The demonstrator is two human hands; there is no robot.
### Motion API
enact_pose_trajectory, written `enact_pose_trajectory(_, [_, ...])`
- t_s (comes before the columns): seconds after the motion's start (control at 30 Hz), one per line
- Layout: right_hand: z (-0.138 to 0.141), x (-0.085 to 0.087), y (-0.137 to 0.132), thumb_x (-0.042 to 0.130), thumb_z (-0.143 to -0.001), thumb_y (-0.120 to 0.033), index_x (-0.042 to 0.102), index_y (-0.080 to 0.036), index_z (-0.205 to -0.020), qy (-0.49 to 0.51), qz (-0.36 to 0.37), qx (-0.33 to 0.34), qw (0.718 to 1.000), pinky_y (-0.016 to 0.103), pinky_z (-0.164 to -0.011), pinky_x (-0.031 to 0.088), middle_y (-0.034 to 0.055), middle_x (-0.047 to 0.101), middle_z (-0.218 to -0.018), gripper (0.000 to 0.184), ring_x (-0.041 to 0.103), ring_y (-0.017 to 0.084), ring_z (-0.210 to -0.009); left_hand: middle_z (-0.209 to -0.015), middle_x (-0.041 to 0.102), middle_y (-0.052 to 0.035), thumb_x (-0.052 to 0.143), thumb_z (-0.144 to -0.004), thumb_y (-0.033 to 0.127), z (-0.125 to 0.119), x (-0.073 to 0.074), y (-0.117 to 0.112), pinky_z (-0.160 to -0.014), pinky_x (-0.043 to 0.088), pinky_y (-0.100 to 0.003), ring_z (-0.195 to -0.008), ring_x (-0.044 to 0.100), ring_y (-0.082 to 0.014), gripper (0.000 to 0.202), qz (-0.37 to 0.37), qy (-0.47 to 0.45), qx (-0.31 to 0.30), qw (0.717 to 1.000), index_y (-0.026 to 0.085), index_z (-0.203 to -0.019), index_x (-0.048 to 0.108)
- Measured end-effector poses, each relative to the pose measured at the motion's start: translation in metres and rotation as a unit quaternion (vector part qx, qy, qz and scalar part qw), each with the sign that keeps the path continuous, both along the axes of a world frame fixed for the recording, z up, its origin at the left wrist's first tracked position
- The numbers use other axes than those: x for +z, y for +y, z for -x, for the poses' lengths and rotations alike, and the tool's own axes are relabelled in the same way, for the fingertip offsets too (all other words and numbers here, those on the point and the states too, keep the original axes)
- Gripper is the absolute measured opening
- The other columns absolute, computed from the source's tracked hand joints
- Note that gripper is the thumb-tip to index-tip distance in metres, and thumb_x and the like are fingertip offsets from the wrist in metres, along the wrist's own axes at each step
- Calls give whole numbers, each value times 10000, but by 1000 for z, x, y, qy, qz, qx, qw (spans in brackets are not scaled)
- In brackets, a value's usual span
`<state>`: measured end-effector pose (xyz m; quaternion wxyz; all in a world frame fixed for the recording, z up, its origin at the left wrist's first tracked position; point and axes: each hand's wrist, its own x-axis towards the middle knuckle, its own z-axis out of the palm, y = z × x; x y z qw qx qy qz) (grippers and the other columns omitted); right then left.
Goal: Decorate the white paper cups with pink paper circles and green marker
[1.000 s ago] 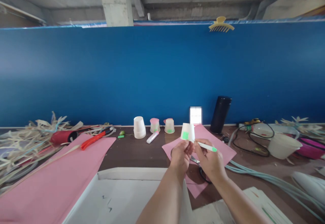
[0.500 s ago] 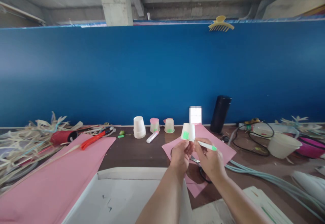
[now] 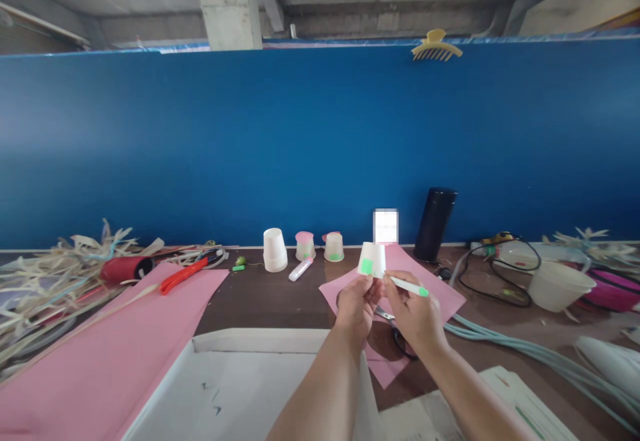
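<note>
My left hand (image 3: 356, 308) pinches the rim of a small white paper cup (image 3: 371, 258), held upside down above the table, with a green patch on its side. My right hand (image 3: 416, 318) grips a white marker with a green end (image 3: 407, 286), its tip touching the cup's right side. Under both hands lies a pink paper sheet (image 3: 440, 298) with black scissors (image 3: 397, 336) on it.
Three upturned cups (image 3: 275, 250) and a glue stick (image 3: 300, 270) stand by the blue wall. A black bottle (image 3: 433, 224), cables (image 3: 493, 274) and a white bowl (image 3: 556, 286) lie right. Straw (image 3: 45, 281), red cutters (image 3: 183, 275), a large pink sheet (image 3: 100, 348) lie left. A white box (image 3: 240, 388) sits near.
The cup and both hands have shifted very slightly up and right; otherwise nothing has visibly changed.
</note>
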<state>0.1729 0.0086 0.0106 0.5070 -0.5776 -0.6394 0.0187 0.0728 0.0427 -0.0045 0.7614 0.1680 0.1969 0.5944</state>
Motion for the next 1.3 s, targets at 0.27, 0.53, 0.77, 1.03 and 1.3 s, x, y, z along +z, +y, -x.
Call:
enact_pose_trajectory(0.27, [0,1,-1,486,-833,-393,604,-203,-927,-7,1,-5,1000,259,-636,489,36,706,-797,244,672,179,-686,-689,631,-68,691,-648,106,0,-1,2,-681,508,-226,-652,613,-120,107,19,-6,18,1000,70,-722,622])
enact_pose_trajectory(0.53, [1,1,-1,493,-835,-386,601,-211,-932,2,-1,-2,1000,254,-639,481,30,702,-821,228,669,171,-683,-703,637,-72,692,-654,113,0,-5,3,-671,508,-219,-669,622,-126,117,10,-10,9,1000,69,-740,625])
enact_pose_trajectory(0.77, [0,1,0,492,-838,-375,602,-203,-944,-2,-17,-9,1000,248,-647,474,37,698,-861,230,664,162,-693,-720,649,-89,669,-679,114,0,-6,5,-628,509,-205,-649,628,-125,119,13,-1,-2,1000,59,-778,629])
enact_pose_trajectory(1.03, [1,4,-2,490,-831,-389,608,-190,-906,-8,-2,-13,1000,256,-607,473,41,703,-758,244,651,168,-627,-697,641,-84,671,-679,110,0,-4,4,-627,512,-202,-649,626,-124,92,20,1,8,1000,62,-742,624])
enact_pose_trajectory(1.3, [1,4,-2,484,-833,-404,610,-187,-926,-8,-19,-24,999,265,-621,471,51,701,-759,267,653,177,-650,-724,643,-84,671,-688,121,1,-3,3,-649,513,-205,-674,628,-125,110,20,1,6,1000,67,-772,625])
